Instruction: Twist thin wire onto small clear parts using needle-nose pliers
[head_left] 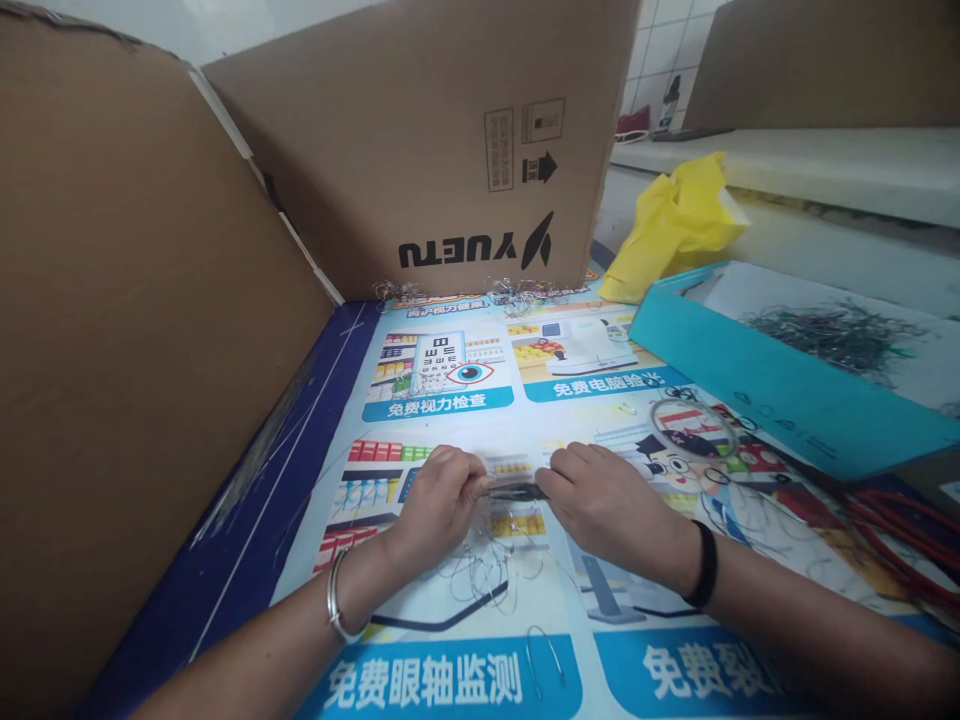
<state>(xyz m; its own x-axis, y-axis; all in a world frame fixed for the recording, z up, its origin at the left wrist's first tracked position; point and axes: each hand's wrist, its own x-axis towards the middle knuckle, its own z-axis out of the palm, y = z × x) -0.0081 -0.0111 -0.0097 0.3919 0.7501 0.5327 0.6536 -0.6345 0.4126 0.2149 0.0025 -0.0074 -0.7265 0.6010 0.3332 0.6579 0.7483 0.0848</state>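
Right hand (596, 490) around the dark tool (517, 491), its tip at the left hand (444, 498).

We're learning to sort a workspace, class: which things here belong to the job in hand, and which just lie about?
Seem part of the job:
left hand
right hand
dark tool between them
thin wires beneath
perhaps blue box holding wire pile

Seem just lying about:
yellow bag
bottle

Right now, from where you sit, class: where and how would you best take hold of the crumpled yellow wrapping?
Probably by the upper folds of the yellow wrapping, pinched from above and the left: they stand up as loose creases, while the turquoise box crowds its lower right side.
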